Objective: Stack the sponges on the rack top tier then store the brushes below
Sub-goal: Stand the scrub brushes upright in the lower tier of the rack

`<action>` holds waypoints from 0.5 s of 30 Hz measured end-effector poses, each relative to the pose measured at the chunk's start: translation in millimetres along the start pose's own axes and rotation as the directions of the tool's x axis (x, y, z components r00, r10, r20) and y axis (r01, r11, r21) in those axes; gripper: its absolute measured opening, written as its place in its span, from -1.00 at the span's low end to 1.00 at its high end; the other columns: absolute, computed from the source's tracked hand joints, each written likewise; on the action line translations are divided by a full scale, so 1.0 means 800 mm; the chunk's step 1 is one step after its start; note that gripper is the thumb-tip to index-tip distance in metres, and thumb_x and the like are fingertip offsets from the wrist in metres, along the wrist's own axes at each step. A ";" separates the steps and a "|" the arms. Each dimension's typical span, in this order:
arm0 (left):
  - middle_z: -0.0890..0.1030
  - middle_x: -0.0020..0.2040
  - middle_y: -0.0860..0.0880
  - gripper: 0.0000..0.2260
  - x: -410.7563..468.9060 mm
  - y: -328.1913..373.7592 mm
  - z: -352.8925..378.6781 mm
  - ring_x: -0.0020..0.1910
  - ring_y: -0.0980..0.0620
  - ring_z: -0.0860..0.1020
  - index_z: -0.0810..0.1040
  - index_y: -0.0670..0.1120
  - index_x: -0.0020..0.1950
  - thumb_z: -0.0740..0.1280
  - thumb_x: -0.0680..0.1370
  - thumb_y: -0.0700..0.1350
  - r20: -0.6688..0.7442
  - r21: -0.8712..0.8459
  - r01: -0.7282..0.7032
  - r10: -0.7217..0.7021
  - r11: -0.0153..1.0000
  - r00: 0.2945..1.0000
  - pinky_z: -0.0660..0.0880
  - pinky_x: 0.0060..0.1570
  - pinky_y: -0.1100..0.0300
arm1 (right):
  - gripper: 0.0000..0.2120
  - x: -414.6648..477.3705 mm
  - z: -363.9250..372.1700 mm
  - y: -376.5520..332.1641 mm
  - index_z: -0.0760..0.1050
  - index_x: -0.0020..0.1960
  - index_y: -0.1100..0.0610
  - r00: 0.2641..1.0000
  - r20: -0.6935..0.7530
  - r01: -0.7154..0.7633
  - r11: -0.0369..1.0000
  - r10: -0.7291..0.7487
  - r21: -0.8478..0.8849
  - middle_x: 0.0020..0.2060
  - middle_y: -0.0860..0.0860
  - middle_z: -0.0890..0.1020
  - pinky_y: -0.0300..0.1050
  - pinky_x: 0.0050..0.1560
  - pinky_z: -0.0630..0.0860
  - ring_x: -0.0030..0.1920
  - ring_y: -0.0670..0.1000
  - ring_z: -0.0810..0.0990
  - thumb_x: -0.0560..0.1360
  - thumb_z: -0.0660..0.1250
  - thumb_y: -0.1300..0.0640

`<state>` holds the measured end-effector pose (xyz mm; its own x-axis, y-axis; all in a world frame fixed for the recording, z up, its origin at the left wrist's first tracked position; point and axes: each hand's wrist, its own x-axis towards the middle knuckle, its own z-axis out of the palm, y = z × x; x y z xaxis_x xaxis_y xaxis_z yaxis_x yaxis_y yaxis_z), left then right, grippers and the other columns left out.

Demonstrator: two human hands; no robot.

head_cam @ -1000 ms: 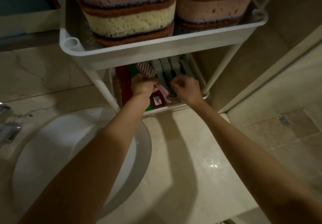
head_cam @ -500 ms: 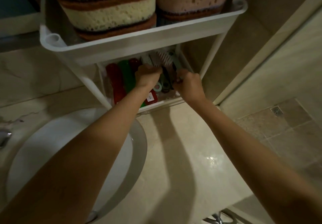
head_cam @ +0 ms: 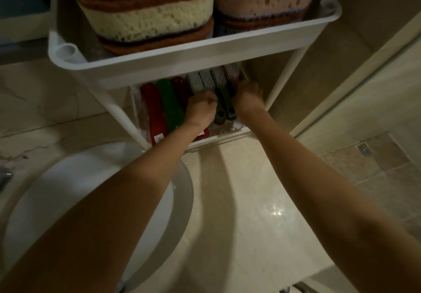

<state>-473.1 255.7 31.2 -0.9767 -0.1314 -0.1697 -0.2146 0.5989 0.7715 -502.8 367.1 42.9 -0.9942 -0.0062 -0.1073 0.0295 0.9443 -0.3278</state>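
CHANGE: you are closing in on the grey brushes, now lying straighter on the lower tier | HANDS: left hand curled at handles, right hand blurred, grips indeterminate | STATUS: sponges stacked above; storing nearing completion.

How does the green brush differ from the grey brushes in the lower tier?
The green brush is glossy, smooth side up; the grey brushes show stubby bristles. The green brush looks all green; the grey brushes have dark handles. All lie lengthwise in the lower tier.

Arms outstretched, left hand curled — right hand blurred
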 end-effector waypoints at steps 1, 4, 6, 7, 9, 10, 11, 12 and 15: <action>0.54 0.21 -0.15 -0.76 0.002 -0.002 0.002 0.19 -0.08 0.50 0.53 -0.17 0.17 0.13 0.59 -0.22 0.011 0.007 -0.001 0.001 1.000 1.000 0.42 0.09 0.22 | -0.70 0.002 -0.001 0.000 0.36 0.29 0.30 1.000 0.010 -0.012 1.000 0.012 0.001 0.24 0.27 0.45 0.02 0.23 0.45 0.22 0.22 0.47 0.57 0.09 0.31; 0.53 0.23 -0.14 -0.75 0.006 -0.007 0.007 0.20 -0.07 0.49 0.52 -0.17 0.20 0.13 0.59 -0.21 0.026 0.054 -0.022 0.021 0.998 0.999 0.38 0.06 0.26 | -0.69 -0.001 0.002 0.003 0.35 0.29 0.30 1.000 -0.009 -0.009 1.000 0.009 -0.019 0.24 0.27 0.45 0.01 0.20 0.41 0.23 0.22 0.46 0.57 0.09 0.31; 0.52 0.25 -0.15 -0.74 0.006 -0.009 0.008 0.22 -0.08 0.48 0.51 -0.18 0.21 0.13 0.59 -0.22 0.034 0.086 -0.041 0.039 0.995 0.999 0.37 0.12 0.25 | -0.67 -0.008 0.005 0.007 0.31 0.32 0.30 1.000 -0.022 0.021 0.999 -0.022 -0.035 0.26 0.28 0.40 0.01 0.22 0.37 0.26 0.20 0.42 0.57 0.08 0.31; 0.51 0.25 -0.16 -0.73 0.006 -0.009 0.009 0.23 -0.08 0.47 0.51 -0.19 0.22 0.13 0.59 -0.23 0.040 0.096 -0.048 0.044 0.994 0.998 0.37 0.14 0.23 | -0.67 -0.011 0.006 0.009 0.32 0.32 0.30 0.999 -0.027 0.031 0.999 -0.032 -0.031 0.26 0.29 0.40 0.02 0.22 0.37 0.25 0.21 0.43 0.56 0.08 0.31; 0.51 0.26 -0.17 -0.73 0.006 -0.010 0.009 0.24 -0.09 0.46 0.50 -0.20 0.23 0.12 0.59 -0.24 0.051 0.102 -0.056 0.051 0.993 0.997 0.37 0.17 0.21 | -0.69 -0.013 0.006 0.013 0.36 0.27 0.33 0.999 -0.041 0.031 0.999 -0.032 -0.016 0.22 0.30 0.44 0.05 0.19 0.41 0.20 0.23 0.47 0.55 0.09 0.34; 0.50 0.26 -0.17 -0.73 0.007 -0.010 0.010 0.24 -0.09 0.46 0.49 -0.21 0.24 0.12 0.59 -0.24 0.055 0.099 -0.055 0.050 0.993 0.997 0.37 0.17 0.21 | -0.71 -0.014 0.004 0.014 0.38 0.25 0.34 0.999 -0.048 0.025 1.000 -0.026 -0.010 0.20 0.29 0.46 0.05 0.17 0.44 0.18 0.24 0.49 0.55 0.10 0.34; 0.50 0.26 -0.17 -0.73 0.007 -0.010 0.010 0.24 -0.09 0.46 0.49 -0.20 0.24 0.12 0.59 -0.25 0.060 0.094 -0.051 0.046 0.994 0.997 0.37 0.17 0.20 | -0.72 -0.015 0.003 0.014 0.39 0.24 0.34 0.999 -0.049 0.020 1.000 -0.021 -0.006 0.19 0.29 0.47 0.04 0.16 0.45 0.17 0.24 0.49 0.55 0.11 0.34; 0.50 0.27 -0.17 -0.73 0.007 -0.010 0.011 0.24 -0.08 0.46 0.49 -0.20 0.24 0.12 0.59 -0.25 0.064 0.087 -0.046 0.040 0.995 0.997 0.38 0.18 0.19 | -0.72 -0.015 0.001 0.014 0.38 0.24 0.34 0.999 -0.041 0.017 1.000 -0.017 -0.006 0.19 0.29 0.46 0.04 0.17 0.44 0.18 0.24 0.49 0.55 0.11 0.34; 0.49 0.27 -0.16 -0.72 0.010 -0.008 0.013 0.24 -0.08 0.47 0.49 -0.18 0.24 0.12 0.59 -0.25 0.073 0.080 -0.041 0.036 0.996 0.997 0.38 0.16 0.22 | -0.71 -0.017 -0.001 0.014 0.35 0.26 0.34 1.000 -0.008 0.015 0.999 -0.015 -0.051 0.23 0.29 0.42 0.04 0.20 0.41 0.21 0.25 0.45 0.56 0.11 0.33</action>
<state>-479.4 258.6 18.5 -0.9811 -0.0518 -0.1865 -0.1733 0.6649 0.7266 -488.9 377.9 41.0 -0.9953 -0.0178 -0.0950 0.0097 0.9596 -0.2813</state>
